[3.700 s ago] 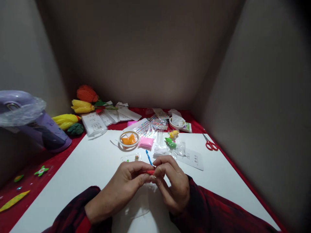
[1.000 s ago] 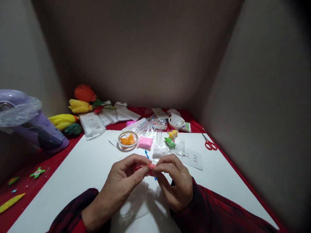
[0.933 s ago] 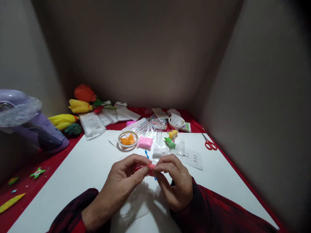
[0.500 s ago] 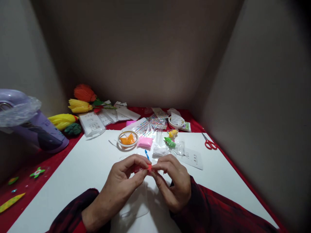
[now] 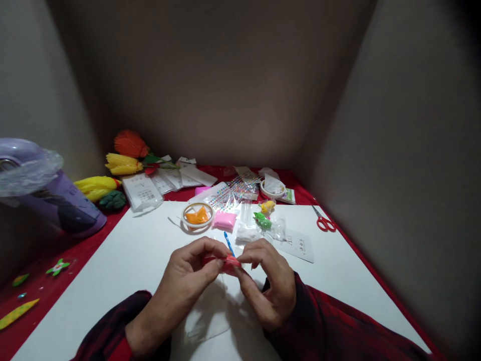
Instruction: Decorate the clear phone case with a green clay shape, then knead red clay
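Between my fingers, above the white board (image 5: 330,296), is a small packet of red clay (image 5: 230,265) in clear wrapping. My left hand (image 5: 191,276) is closed on its left end, thumb and fingertips pinching it. Closed on the right end is my right hand (image 5: 268,286), with the thumb below and the forefinger above. Just beyond the packet lies a blue pen-like tool (image 5: 228,241), its near end hidden by the packet. A clear plastic sheet or case (image 5: 206,318) rests on the board under my hands.
Past my hands lie an orange clay packet (image 5: 197,215) within a tape roll (image 5: 183,219), a pink packet (image 5: 224,220), green clay (image 5: 262,220) and gem stickers (image 5: 240,186). Red scissors (image 5: 326,224) lie right. A purple tumbler (image 5: 71,205) and crepe flowers (image 5: 130,145) stand left.
The red packet has tilted and more of its face shows between my hands. My left fingers have shifted slightly left along it; my right hand has barely moved.
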Available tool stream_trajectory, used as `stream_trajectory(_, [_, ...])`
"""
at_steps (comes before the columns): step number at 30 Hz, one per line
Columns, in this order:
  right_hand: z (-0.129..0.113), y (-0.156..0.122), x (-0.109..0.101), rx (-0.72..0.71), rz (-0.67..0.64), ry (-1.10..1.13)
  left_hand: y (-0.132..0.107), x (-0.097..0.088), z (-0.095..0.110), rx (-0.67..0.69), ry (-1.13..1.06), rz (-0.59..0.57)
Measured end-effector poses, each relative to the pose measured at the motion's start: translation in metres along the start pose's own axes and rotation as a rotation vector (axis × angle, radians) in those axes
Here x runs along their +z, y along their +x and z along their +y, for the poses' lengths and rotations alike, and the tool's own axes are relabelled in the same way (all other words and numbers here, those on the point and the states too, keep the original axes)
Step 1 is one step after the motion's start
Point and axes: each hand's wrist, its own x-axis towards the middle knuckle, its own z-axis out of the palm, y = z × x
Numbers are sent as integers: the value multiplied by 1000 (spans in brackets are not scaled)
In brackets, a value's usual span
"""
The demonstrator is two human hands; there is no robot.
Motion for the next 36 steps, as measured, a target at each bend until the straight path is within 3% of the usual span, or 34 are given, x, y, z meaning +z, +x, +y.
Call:
stream_trajectory(8, [4,-4,1,38,6,26,2,-3,-2,-61,-28,-79])
stream_trajectory(14, [1,-3,3,76,10,63,2,0,-4,-90,-41,-65])
stream_trajectory(36, [6,2,4,564,-129,249,3,1,-8,46,4,-62])
